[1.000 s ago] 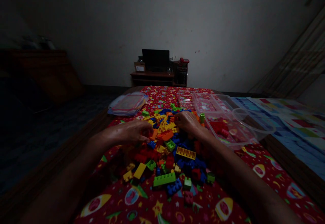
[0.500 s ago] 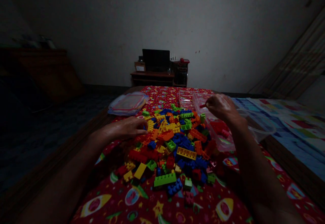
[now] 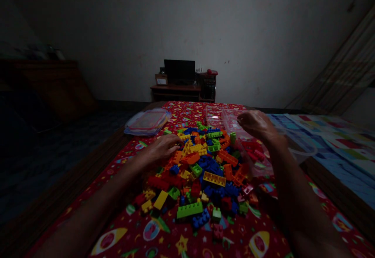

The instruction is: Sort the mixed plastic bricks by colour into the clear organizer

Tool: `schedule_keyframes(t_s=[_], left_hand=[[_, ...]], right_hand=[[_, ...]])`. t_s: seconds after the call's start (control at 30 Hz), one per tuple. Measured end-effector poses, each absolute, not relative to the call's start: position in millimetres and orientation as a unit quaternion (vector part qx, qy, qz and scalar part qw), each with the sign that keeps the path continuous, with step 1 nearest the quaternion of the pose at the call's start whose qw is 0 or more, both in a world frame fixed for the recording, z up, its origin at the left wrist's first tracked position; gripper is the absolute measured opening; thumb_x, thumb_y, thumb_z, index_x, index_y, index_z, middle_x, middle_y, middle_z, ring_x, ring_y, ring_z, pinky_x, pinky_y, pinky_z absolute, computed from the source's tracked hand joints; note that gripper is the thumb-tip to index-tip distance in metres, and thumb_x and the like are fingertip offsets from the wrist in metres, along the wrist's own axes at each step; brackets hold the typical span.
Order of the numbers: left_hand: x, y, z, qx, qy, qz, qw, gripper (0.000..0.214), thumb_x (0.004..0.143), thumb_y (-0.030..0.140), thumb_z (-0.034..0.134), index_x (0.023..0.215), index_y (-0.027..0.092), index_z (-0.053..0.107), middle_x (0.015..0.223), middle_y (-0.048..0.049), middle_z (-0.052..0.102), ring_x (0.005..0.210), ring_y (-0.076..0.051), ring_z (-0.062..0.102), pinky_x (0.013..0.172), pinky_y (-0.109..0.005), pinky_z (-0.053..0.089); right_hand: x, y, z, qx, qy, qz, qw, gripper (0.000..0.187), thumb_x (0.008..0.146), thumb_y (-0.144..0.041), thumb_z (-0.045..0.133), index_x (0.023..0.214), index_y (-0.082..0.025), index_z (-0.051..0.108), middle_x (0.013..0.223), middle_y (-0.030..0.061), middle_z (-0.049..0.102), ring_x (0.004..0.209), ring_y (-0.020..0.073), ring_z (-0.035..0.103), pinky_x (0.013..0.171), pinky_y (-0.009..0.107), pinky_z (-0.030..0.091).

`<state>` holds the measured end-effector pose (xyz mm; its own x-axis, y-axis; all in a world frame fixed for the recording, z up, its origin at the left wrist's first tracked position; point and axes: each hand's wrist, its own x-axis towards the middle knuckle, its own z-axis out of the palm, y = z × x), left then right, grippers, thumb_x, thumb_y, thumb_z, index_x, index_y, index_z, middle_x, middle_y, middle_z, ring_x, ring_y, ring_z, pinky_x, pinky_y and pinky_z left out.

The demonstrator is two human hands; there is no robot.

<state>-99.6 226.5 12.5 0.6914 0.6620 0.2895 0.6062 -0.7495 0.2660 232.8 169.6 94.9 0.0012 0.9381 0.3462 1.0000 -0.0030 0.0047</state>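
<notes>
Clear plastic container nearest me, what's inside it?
Red bricks show inside the clear container. The right forearm crosses in front of its right side, so anything behind the arm cannot be seen.

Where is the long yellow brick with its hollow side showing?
In the head view, the long yellow brick lies in the pile right of the picture's centre, between blue bricks, a small green brick to its left.

Patterned red cloth (image 3: 187,111) is leaving a low lane behind the brick pile (image 3: 205,164), between the stacked lids (image 3: 148,121) and the clear plastic boxes (image 3: 231,121). Box walls are obstructing low passage rightward, while the left hand (image 3: 166,146) is crowding the pile's left side.
</notes>
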Motion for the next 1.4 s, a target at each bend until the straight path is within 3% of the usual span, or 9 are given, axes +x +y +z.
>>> schedule_keyframes(t_s=[0.23,0.37,0.47,0.63,0.77,0.9,1.3,1.4], left_hand=[[-93,222,10,0.913,0.352,0.194,0.075,0.025,0.084,0.028,0.046,0.094,0.019,0.068,0.100,-0.0078,0.068,0.095,-0.020,0.062,0.087,-0.031,0.048],[-96,227,11,0.908,0.346,0.228,0.065,0.028,0.087,0.028,0.042,0.091,0.017,0.067,0.094,-0.0079,0.069,0.090,-0.020,0.063,0.084,-0.032,0.049],[-101,232,12,0.901,0.346,0.257,0.052,0.026,0.085,0.026,0.043,0.089,0.017,0.067,0.095,-0.0078,0.069,0.092,-0.020,0.063,0.087,-0.033,0.049],[-107,236,12,0.895,0.344,0.278,0.051,0.027,0.085,0.026,0.042,0.089,0.017,0.067,0.097,-0.0084,0.069,0.093,-0.019,0.064,0.088,-0.032,0.049],[-106,237,9,0.897,0.341,0.278,0.047,0.028,0.084,0.027,0.042,0.087,0.016,0.068,0.097,-0.0092,0.070,0.094,-0.021,0.064,0.088,-0.034,0.049],[-105,238,8,0.901,0.341,0.266,0.045,0.029,0.083,0.026,0.042,0.086,0.018,0.069,0.101,-0.0074,0.070,0.098,-0.021,0.063,0.091,-0.035,0.048],[-94,231,16,0.899,0.306,0.309,0.045,0.031,0.089,0.033,0.041,0.097,0.019,0.067,0.110,-0.0093,0.068,0.107,-0.022,0.060,0.096,-0.040,0.046],[-77,209,27,0.917,0.246,0.308,0.055,0.032,0.092,0.035,0.042,0.105,0.017,0.065,0.117,-0.0105,0.065,0.118,-0.023,0.054,0.102,-0.042,0.042]], right_hand=[[164,223,75,-0.604,-0.785,-0.123,0.066,0.034,0.088,-0.024,0.038,0.092,-0.013,0.070,0.087,0.0119,0.068,0.075,0.0160,0.058,0.062,0.025,0.034],[144,258,60,-0.598,-0.797,-0.083,-0.019,0.033,0.082,-0.020,0.047,0.107,-0.011,0.066,0.102,0.0168,0.067,0.088,0.0215,0.061,0.068,0.025,0.041],[138,270,52,-0.597,-0.799,-0.051,-0.051,0.033,0.076,-0.016,0.053,0.105,-0.009,0.067,0.100,0.0179,0.068,0.087,0.0229,0.063,0.066,0.025,0.043],[142,269,55,-0.597,-0.802,-0.008,-0.026,0.026,0.074,-0.021,0.056,0.093,-0.009,0.070,0.086,0.0107,0.068,0.072,0.0158,0.060,0.055,0.021,0.037],[157,263,64,-0.579,-0.804,0.102,0.083,0.019,0.074,-0.022,0.056,0.076,-0.008,0.068,0.066,0.0017,0.059,0.057,0.0086,0.047,0.051,0.021,0.030],[176,250,73,-0.549,-0.809,0.142,0.158,0.019,0.073,-0.026,0.054,0.066,-0.010,0.063,0.057,-0.0021,0.050,0.052,0.0071,0.039,0.050,0.022,0.026],[286,170,66,-0.670,-0.732,-0.016,0.125,0.024,0.079,-0.028,0.052,0.077,-0.013,0.070,0.066,0.0054,0.064,0.056,0.0119,0.052,0.052,0.023,0.031],[291,158,57,-0.678,-0.721,-0.039,0.139,0.022,0.079,-0.023,0.054,0.089,-0.013,0.071,0.074,0.0085,0.068,0.062,0.0142,0.057,0.055,0.024,0.036]])
